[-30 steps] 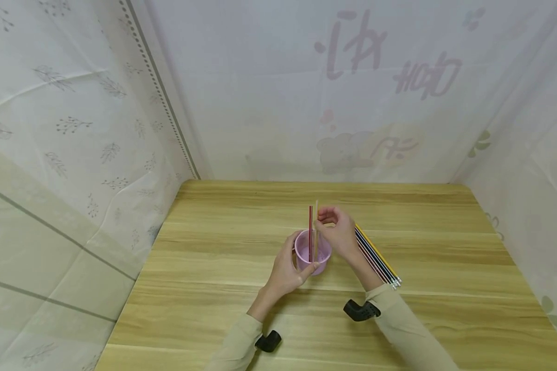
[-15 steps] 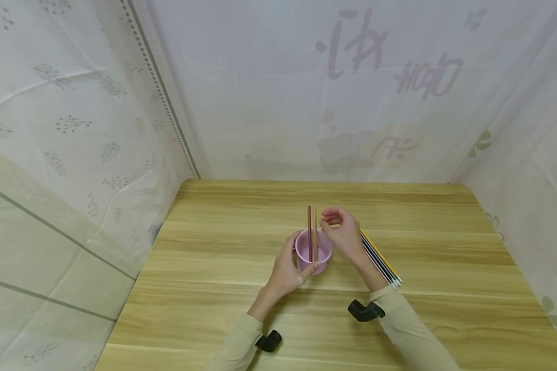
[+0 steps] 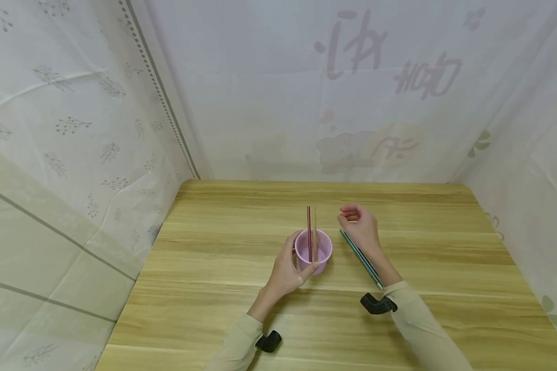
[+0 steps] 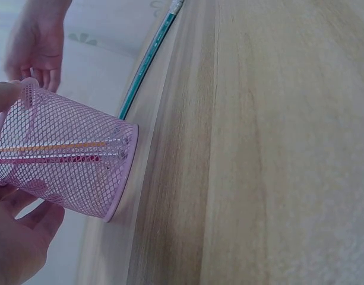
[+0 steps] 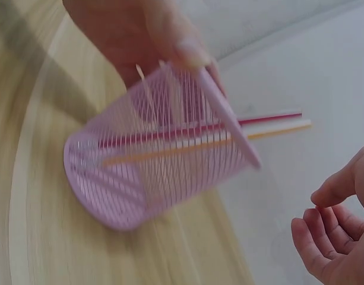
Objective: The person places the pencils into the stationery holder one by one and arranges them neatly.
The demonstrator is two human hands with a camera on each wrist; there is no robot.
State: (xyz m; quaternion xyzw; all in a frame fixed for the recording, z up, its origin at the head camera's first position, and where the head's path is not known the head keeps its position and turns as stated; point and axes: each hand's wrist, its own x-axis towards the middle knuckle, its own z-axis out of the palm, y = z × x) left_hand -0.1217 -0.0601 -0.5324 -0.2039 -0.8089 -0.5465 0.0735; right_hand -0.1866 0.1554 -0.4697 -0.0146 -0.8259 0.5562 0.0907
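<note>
My left hand point(image 3: 285, 272) holds a pink mesh pencil cup point(image 4: 69, 151) upright on the table, thumb at its rim and fingers around its side. A red pencil point(image 3: 309, 219) and a yellow pencil point(image 3: 314, 221) stand in it, tops above the rim. My right hand point(image 3: 361, 229) is right of the cup, fingers loosely bent and nothing between them, as the right wrist view point(image 5: 342, 225) also shows. Beneath that hand and forearm lie teal and dark pencils point(image 3: 359, 256), partly hidden. One teal pencil point(image 4: 147, 62) shows beyond the cup in the left wrist view.
The wooden table point(image 3: 232, 232) ends at a back edge against a pale printed curtain point(image 3: 260, 103). More curtain hangs along the left and right sides. A black wrist mount point(image 3: 268, 341) sits on the left sleeve, another point(image 3: 378, 304) on the right.
My right hand has let go of the yellow pencil, which dropped lower into the cup, and has moved right over the lying pencils. My left hand stays on the cup.
</note>
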